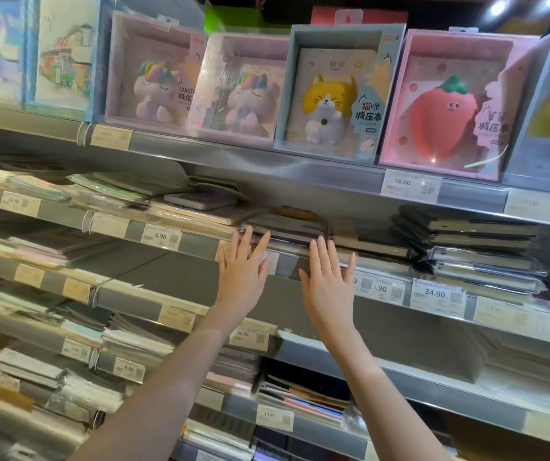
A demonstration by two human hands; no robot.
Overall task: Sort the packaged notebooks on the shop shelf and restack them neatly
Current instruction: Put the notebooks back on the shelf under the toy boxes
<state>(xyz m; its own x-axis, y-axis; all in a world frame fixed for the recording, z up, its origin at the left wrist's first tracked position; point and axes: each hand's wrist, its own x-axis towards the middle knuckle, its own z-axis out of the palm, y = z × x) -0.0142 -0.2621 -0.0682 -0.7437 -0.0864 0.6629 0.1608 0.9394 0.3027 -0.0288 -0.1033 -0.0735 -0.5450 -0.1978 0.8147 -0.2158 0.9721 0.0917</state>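
Note:
A low stack of dark notebooks in clear wrap [287, 227] lies on the middle shelf, just behind the shelf's front rail [287, 266]. My left hand [243, 271] is raised in front of that rail with fingers straight and spread, fingertips at the stack's left end. My right hand [328, 281] is held flat the same way, its fingertips at the stack's right end. Neither hand holds anything. A taller pile of wrapped dark notebooks [476, 251] sits to the right on the same shelf.
Boxed squishy-toy notebooks stand on the top shelf: unicorn [154, 74], cat [330, 94], strawberry [443, 104]. Flat pastel notebook piles [124, 191] fill the shelves at left. Price tags such as 34.90 [435, 296] line the rails. More stacks [303, 397] lie on the lower shelves.

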